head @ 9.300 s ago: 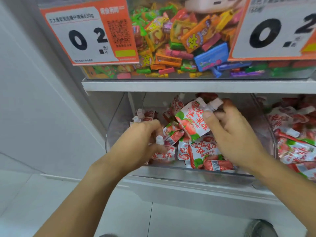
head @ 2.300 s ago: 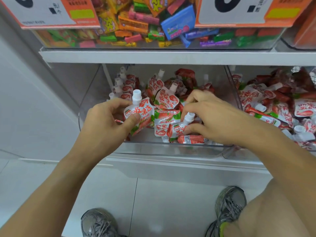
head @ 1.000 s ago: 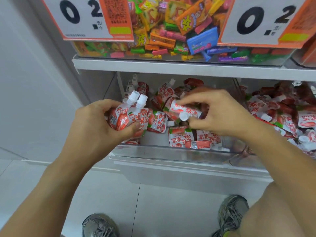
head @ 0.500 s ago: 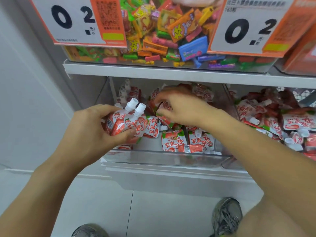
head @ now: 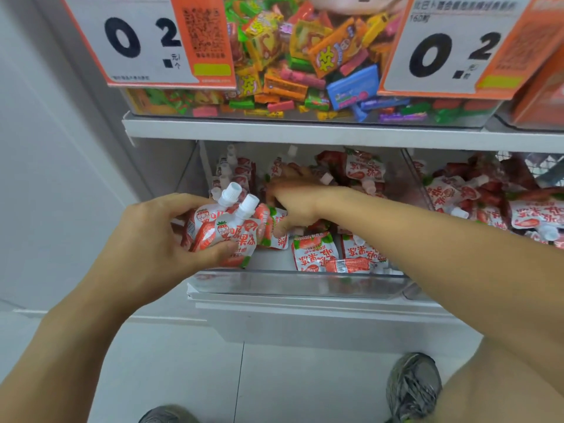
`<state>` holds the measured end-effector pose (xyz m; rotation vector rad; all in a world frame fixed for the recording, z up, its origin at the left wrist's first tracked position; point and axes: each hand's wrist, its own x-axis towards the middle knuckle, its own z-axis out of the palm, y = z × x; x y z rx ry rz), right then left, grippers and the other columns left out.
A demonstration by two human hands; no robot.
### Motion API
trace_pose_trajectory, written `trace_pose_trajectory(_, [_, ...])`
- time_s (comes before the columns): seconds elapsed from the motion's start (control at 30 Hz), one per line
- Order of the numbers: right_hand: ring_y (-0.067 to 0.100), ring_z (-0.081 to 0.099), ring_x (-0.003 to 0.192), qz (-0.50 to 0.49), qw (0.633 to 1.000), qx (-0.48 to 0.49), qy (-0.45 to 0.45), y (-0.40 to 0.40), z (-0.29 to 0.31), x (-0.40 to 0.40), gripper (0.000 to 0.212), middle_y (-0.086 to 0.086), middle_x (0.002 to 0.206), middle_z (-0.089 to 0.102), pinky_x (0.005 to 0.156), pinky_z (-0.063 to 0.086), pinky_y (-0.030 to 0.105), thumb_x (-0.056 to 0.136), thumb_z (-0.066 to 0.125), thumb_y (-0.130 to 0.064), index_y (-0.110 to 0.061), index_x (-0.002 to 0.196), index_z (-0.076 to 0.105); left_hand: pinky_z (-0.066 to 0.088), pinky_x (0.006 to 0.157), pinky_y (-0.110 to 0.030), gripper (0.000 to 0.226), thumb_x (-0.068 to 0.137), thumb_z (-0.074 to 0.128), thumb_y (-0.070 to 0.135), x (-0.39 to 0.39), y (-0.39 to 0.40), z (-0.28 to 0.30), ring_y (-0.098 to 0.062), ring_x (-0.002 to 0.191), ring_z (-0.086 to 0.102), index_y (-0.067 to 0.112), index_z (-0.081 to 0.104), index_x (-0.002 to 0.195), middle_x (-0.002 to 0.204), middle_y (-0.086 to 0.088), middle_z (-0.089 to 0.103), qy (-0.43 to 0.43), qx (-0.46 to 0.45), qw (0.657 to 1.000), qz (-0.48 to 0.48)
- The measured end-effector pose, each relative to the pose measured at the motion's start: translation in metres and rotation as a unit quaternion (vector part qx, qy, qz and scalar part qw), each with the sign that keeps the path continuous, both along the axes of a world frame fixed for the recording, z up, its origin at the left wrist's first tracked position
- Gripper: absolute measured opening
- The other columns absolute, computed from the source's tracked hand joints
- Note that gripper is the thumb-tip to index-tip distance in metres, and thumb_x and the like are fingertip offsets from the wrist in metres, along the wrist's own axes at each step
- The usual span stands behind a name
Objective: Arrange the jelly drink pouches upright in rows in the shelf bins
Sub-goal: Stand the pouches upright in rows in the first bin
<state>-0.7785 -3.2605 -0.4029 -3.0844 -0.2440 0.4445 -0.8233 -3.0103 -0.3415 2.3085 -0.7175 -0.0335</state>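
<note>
I see two pouches point(head: 227, 232), white with red strawberry print and white screw caps, upright and pressed together at the front left of the clear bin point(head: 299, 283). More pouches point(head: 233, 170) stand in a row along the bin's left wall behind them, while others point(head: 316, 253) lie flat and upside down on the bin floor or jumbled at the back. The next bin point(head: 416, 178) to the right holds a loose heap point(head: 488, 199) of the same pouches.

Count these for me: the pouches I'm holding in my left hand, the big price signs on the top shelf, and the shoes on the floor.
Pouches gripped in the left hand: 2
Price signs: 2
Shoes: 2
Total: 6
</note>
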Motion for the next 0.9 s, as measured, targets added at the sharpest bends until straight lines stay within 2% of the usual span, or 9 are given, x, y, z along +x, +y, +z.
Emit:
trace_pose_trajectory(0.03, [0.020,0.051,0.087,-0.014,0.999,0.048,0.003,-0.002,0.004,-0.005,0.050,0.001,0.095,0.057,0.066,0.039,0.028,0.074,0.078,-0.052,-0.017,0.102,0.055,0.039,0.059,0.005,0.051,0.049,0.075,0.056,0.000,0.001,0.000,0.016,0.082,0.058,0.041,0.063,0.096,0.078,0.031,0.065,-0.001,-0.006,1.000,0.000])
trace_pose_trajectory(0.1, [0.017,0.050,0.078,-0.027,0.993,0.116,-0.010,-0.005,0.009,-0.017,0.047,0.000,0.091,0.056,0.057,0.034,0.027,0.073,0.083,-0.041,-0.018,0.100,0.052,0.039,0.061,0.005,0.050,0.050,0.079,0.052,0.000,0.003,0.000,0.014,0.082,0.060,0.039,0.065,0.096,0.079,0.028,0.066,-0.002,-0.019,1.000,0.008])
trace_pose_trajectory(0.23, [0.015,0.057,0.085,-0.034,0.976,0.209,-0.059,-0.008,0.015,-0.040,0.061,-0.001,0.100,0.058,0.067,0.045,0.025,0.071,0.086,-0.038,-0.018,0.118,0.053,0.046,0.062,-0.001,0.047,0.052,0.082,0.050,0.001,0.006,0.001,0.005,0.077,0.064,0.038,0.068,0.094,0.079,0.025,0.069,-0.003,-0.054,0.998,0.037])
trace_pose_trajectory(0.37, [0.014,0.061,0.081,-0.012,0.943,0.301,-0.144,-0.009,0.030,-0.064,0.031,-0.003,0.096,0.060,0.076,0.052,0.036,0.071,0.079,-0.025,-0.022,0.098,0.064,0.047,0.061,-0.004,0.048,0.057,0.085,0.045,0.000,0.005,0.001,0.006,0.074,0.064,0.030,0.071,0.100,0.078,0.019,0.069,-0.020,-0.071,0.994,0.075])
trace_pose_trajectory(0.47, [0.011,0.062,0.079,-0.015,0.935,0.330,-0.133,-0.011,0.043,-0.082,0.033,-0.007,0.094,0.062,0.075,0.051,0.037,0.072,0.079,-0.019,-0.024,0.098,0.060,0.044,0.060,0.000,0.046,0.060,0.085,0.042,-0.002,-0.001,-0.001,0.010,0.074,0.063,0.029,0.069,0.101,0.082,0.021,0.067,-0.031,-0.092,0.990,0.099])
trace_pose_trajectory(0.57, [0.005,0.064,0.090,-0.030,0.929,0.354,-0.100,-0.016,0.051,-0.099,0.037,-0.012,0.098,0.068,0.080,0.051,0.025,0.073,0.085,-0.026,-0.025,0.105,0.065,0.040,0.058,0.003,0.043,0.062,0.085,0.042,-0.005,-0.014,-0.004,0.017,0.073,0.060,0.031,0.064,0.099,0.081,0.024,0.064,-0.029,-0.100,0.990,0.100])
trace_pose_trajectory(0.7, [-0.004,0.062,0.102,-0.067,0.928,0.352,-0.100,-0.017,0.047,-0.110,0.053,-0.023,0.107,0.066,0.090,0.050,0.024,0.068,0.089,-0.030,-0.037,0.115,0.064,0.047,0.061,-0.004,0.043,0.065,0.082,0.046,-0.008,-0.035,-0.014,0.011,0.072,0.063,0.030,0.064,0.101,0.081,0.021,0.067,-0.002,-0.096,0.993,0.064])
trace_pose_trajectory(0.83, [-0.002,0.066,0.075,-0.164,0.883,0.416,-0.145,-0.012,0.039,-0.115,0.059,-0.013,0.082,0.073,0.064,0.052,0.018,0.046,0.098,-0.030,-0.029,0.093,0.063,0.053,0.064,-0.010,0.052,0.066,0.080,0.047,0.001,-0.047,-0.022,0.004,0.077,0.066,0.027,0.060,0.109,0.092,0.015,0.069,0.075,-0.062,0.995,0.012])
trace_pose_trajectory(0.9, [0.007,0.065,0.067,-0.175,0.865,0.438,-0.173,-0.010,0.035,-0.115,0.058,-0.008,0.077,0.073,0.062,0.055,0.028,0.042,0.099,-0.030,-0.026,0.084,0.060,0.058,0.073,-0.022,0.057,0.065,0.077,0.050,0.009,-0.047,-0.024,-0.002,0.081,0.068,0.024,0.057,0.112,0.097,0.012,0.069,0.124,-0.039,0.991,-0.018])
